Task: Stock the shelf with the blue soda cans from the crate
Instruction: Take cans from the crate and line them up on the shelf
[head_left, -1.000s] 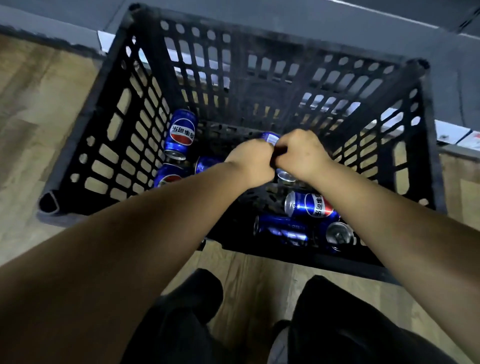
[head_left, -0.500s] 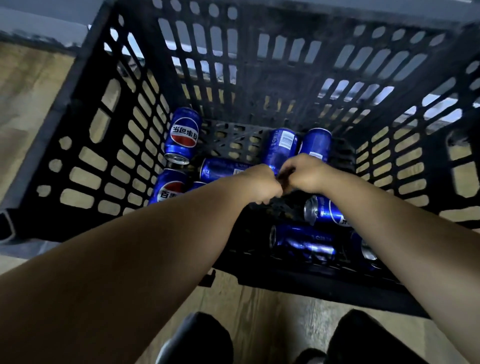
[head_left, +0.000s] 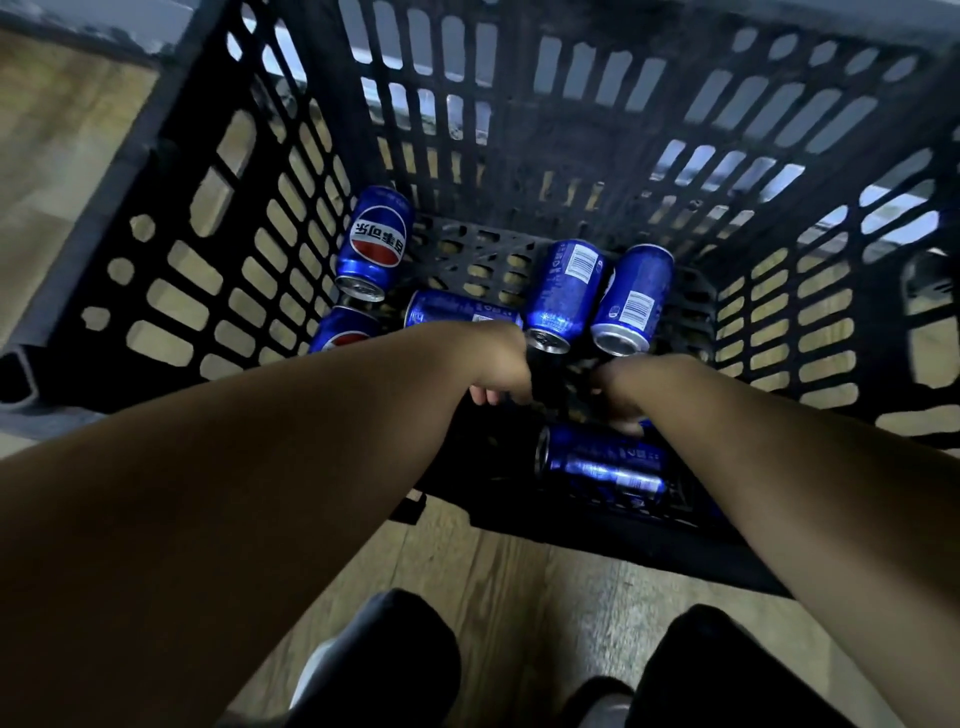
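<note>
We look down into a black slatted plastic crate (head_left: 218, 249) standing on a wooden floor (head_left: 57, 135). Our two bare forearms reach in over its near wall and hide part of the bottom. The left hand (head_left: 501, 371) hangs low in the crate with fingers curled under; we cannot tell whether it holds anything. The right hand (head_left: 621, 397) is just beside it, a dark gap between them, its fingertips touching or nearly touching a can lying on its side (head_left: 602, 462); its grip is hidden too.

We count six blue soda cans in view, all inside the crate: one leaning in the far left corner with its logo facing us (head_left: 375, 244), one half hidden below it (head_left: 343, 330), one lying behind the left wrist (head_left: 457, 312), two side by side showing barcodes (head_left: 566, 291) (head_left: 634, 299), and the one under the right hand. Dark trouser knees (head_left: 395, 660) fill the bottom edge.
</note>
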